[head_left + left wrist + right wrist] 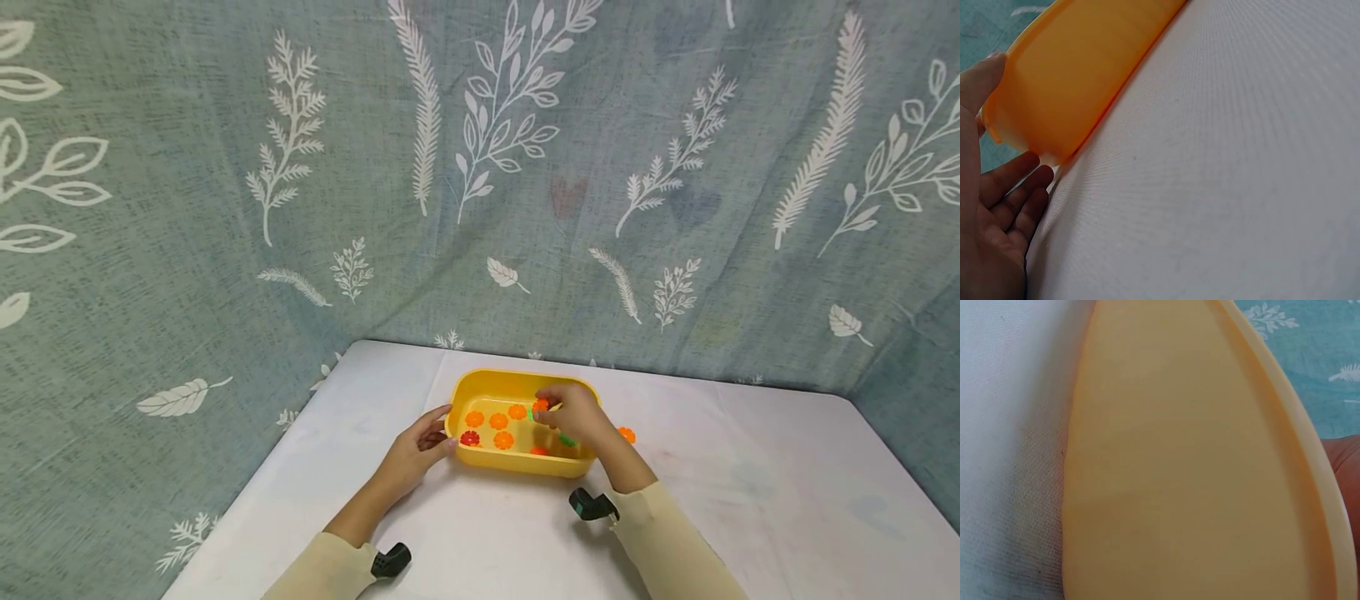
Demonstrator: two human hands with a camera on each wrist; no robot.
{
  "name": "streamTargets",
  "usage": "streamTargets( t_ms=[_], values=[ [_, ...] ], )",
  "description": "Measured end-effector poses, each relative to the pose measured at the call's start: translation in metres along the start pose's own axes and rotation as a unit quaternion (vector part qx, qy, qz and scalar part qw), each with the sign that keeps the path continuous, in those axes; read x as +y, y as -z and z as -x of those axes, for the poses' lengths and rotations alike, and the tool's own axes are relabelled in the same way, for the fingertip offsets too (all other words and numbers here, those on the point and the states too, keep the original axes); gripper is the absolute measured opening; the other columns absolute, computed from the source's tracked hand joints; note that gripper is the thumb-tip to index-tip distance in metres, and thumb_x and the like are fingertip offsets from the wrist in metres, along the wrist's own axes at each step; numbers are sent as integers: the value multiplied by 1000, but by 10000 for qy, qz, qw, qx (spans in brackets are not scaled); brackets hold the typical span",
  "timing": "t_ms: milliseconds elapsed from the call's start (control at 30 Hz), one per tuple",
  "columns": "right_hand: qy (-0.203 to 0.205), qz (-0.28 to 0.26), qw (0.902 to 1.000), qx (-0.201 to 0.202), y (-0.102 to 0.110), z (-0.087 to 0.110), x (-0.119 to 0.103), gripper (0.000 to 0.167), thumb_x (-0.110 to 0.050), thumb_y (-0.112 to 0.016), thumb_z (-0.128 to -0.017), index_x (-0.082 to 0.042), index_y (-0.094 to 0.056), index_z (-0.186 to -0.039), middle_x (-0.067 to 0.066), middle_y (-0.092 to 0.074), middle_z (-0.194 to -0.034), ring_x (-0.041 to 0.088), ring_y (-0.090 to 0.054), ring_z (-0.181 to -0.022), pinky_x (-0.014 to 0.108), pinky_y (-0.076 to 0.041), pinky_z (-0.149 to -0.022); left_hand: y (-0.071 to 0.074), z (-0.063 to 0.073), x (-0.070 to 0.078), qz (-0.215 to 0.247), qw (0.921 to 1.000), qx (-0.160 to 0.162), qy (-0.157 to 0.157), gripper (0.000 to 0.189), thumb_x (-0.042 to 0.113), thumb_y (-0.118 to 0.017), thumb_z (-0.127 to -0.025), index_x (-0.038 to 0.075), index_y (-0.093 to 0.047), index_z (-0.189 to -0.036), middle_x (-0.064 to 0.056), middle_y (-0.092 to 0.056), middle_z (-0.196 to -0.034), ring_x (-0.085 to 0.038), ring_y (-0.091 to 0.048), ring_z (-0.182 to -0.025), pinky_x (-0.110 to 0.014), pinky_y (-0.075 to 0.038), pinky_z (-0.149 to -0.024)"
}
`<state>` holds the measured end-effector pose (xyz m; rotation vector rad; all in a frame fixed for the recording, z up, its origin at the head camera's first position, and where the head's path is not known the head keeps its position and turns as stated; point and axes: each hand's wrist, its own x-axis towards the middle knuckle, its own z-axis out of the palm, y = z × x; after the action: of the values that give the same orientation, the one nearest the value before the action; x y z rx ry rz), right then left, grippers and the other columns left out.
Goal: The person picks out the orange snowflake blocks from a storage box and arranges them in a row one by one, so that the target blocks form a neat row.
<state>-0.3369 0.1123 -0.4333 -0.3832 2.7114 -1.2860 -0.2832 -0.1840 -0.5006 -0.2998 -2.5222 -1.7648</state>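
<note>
lying lengthwise left to right: yellow tray (517, 462), orange pieces (498, 421) inside

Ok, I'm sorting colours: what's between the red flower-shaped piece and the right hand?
The head view shows orange flower-shaped pieces inside the rectangular yellow tub, and a green piece by the right hand.

Touching the fingers (433, 415) of the left hand (412, 453), on their right, stands a yellow rounded plastic tub (510, 462). Inside, left of the right hand's (577, 412) fingers (557, 392), lie orange scalloped discs (498, 421); another (628, 435), right of those fingers, on white cloth (480, 533).
</note>
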Motion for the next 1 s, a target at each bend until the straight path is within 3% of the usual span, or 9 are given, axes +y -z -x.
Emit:
streamTargets(
  t_ms=[267, 500, 1000],
  values=[
    [27, -17, 9998, 173, 5, 5, 2, 39, -17, -81, -80, -11, -68, -117, 1, -62, -91, 20, -56, -80, 32, -49, -67, -1, 0, 1, -49, 10000, 14, 16, 65, 36, -74, -86, 26, -48, -145, -5, -62, -125, -18, -59, -104, -36, -48, -92],
    [-28, 53, 9995, 301, 12, 12, 2, 37, -16, -84, -77, -15, -66, -110, 2, -60, -86, 21, -53, -76, 32, -47, -66, -2, 1, 2, -31, 10000, -7, 26, 65, 34, -74, -87, 25, -48, -145, -5, -62, -125, -18, -59, -103, -35, -48, -91],
    [-100, -34, 9989, 461, 36, 27, 12, 38, -14, -84, -77, -13, -65, -110, 2, -62, -92, 21, -55, -84, 31, -49, -70, -1, 1, -1, 54, 10000, -17, 34, 64, 29, -74, -88, 24, -47, -145, -4, -62, -125, -18, -58, -104, -35, -48, -92]
  ],
)
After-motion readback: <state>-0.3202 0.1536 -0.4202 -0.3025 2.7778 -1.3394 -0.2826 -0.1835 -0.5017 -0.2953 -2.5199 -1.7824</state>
